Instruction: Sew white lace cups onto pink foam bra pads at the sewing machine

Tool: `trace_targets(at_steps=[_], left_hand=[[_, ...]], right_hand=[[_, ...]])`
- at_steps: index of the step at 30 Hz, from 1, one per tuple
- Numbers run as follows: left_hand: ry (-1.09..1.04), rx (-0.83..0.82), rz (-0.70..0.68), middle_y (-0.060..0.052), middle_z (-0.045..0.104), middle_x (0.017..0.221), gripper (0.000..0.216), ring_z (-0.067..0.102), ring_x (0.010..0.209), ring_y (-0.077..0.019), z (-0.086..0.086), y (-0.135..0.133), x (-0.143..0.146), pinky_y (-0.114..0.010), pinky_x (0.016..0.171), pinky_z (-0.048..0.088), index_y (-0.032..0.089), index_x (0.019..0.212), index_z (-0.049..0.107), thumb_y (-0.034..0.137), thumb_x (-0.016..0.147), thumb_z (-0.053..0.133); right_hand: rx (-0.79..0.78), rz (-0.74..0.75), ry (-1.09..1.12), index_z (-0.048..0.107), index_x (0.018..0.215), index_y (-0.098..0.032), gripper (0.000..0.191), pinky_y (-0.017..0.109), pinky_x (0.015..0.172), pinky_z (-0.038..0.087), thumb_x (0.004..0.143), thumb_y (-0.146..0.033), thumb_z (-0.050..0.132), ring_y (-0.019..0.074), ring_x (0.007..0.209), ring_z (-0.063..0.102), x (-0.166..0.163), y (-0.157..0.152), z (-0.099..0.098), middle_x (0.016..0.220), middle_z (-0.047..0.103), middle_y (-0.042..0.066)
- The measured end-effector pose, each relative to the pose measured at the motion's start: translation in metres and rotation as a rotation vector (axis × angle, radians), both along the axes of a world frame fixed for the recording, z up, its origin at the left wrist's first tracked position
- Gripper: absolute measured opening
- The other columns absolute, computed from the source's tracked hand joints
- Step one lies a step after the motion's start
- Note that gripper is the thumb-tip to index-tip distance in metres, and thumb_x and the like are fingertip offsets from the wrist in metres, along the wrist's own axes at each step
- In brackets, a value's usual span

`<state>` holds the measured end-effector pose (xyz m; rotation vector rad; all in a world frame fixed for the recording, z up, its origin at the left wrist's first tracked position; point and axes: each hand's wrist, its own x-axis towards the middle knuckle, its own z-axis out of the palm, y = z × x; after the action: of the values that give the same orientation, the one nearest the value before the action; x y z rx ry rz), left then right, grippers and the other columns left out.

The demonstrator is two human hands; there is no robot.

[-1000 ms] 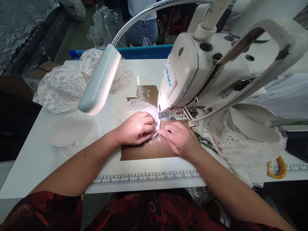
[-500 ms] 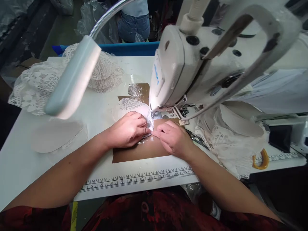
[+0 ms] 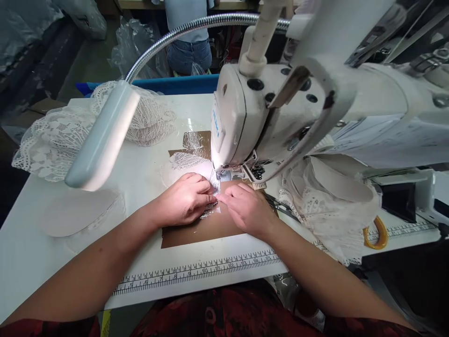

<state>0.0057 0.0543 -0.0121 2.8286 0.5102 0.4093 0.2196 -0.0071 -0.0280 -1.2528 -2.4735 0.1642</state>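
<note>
A white lace bra cup (image 3: 191, 164) lies on the brown taped patch (image 3: 196, 236), its edge under the needle of the sewing machine (image 3: 228, 117). My left hand (image 3: 185, 199) rests on the cup with curled fingers, thumb and forefinger pinching its near edge. Just right of it, my right hand (image 3: 247, 208) is closed too, its fingertips pinching the same lace edge in front of the presser foot. The fingertips of both hands nearly meet. Part of the cup is hidden under my left hand.
A lamp (image 3: 103, 135) on a bendy neck hangs over the left side. Lace pieces (image 3: 56, 135) lie at the back left, a loose cup (image 3: 79, 213) at the left. Scissors (image 3: 280, 206), more cups (image 3: 336, 182) and a yellow tape roll (image 3: 377, 234) lie right. A printed ruler (image 3: 196, 271) runs along the front edge.
The view has shifted, so the machine and table sit lower and more to the left. Both hands keep their pinch on the lace edge, with hardly any movement relative to the machine.
</note>
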Motion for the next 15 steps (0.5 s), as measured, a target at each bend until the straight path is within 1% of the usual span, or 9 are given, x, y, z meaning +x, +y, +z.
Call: trace_targets(at_steps=[2,4,8,11,15], left_hand=[[-0.029,-0.013,0.039,-0.009,0.065,0.109,0.024,0.056,0.093,-0.0214,-0.0023,0.0002,0.0017,-0.038,0.083,0.045,0.019,0.106,0.066,0.023,0.089,0.048],[-0.041,0.004,0.079,-0.010,0.064,0.117,0.025,0.057,0.097,-0.0221,-0.0051,0.0001,0.0043,-0.039,0.085,0.046,0.019,0.108,0.065,0.024,0.091,0.048],[-0.041,0.062,0.138,-0.010,0.066,0.116,0.027,0.058,0.093,-0.0228,-0.0097,-0.0012,0.0083,-0.039,0.081,0.048,0.017,0.110,0.066,0.025,0.092,0.048],[-0.057,0.087,0.132,-0.011,0.066,0.116,0.028,0.058,0.093,-0.0235,-0.0102,-0.0020,0.0091,-0.039,0.080,0.049,0.016,0.112,0.065,0.024,0.091,0.048],[-0.018,0.103,0.135,-0.011,0.064,0.119,0.030,0.058,0.097,-0.0252,-0.0088,-0.0006,0.0097,-0.041,0.080,0.048,0.015,0.115,0.063,0.026,0.091,0.047]], right_hand=[[0.004,-0.004,-0.045,0.066,0.104,-0.016,0.032,0.030,0.067,0.032,0.084,-0.011,0.042,0.0176,0.073,0.042,-0.0013,-0.0009,0.0012,0.081,0.060,0.005],[0.006,-0.004,-0.073,0.066,0.103,-0.016,0.030,0.030,0.068,0.032,0.084,-0.011,0.043,0.0179,0.076,0.042,-0.0019,-0.0018,0.0026,0.082,0.060,0.005],[0.026,-0.012,-0.105,0.065,0.101,-0.017,0.027,0.030,0.065,0.029,0.084,-0.011,0.045,0.0176,0.076,0.043,-0.0020,-0.0032,0.0043,0.083,0.060,0.004],[0.034,-0.038,-0.124,0.065,0.099,-0.017,0.026,0.030,0.063,0.027,0.083,-0.009,0.046,0.0174,0.075,0.043,-0.0019,-0.0036,0.0045,0.082,0.060,0.004],[0.035,-0.076,-0.138,0.064,0.102,-0.016,0.028,0.030,0.062,0.026,0.082,-0.009,0.046,0.0184,0.078,0.046,-0.0025,-0.0004,0.0044,0.086,0.061,0.005]])
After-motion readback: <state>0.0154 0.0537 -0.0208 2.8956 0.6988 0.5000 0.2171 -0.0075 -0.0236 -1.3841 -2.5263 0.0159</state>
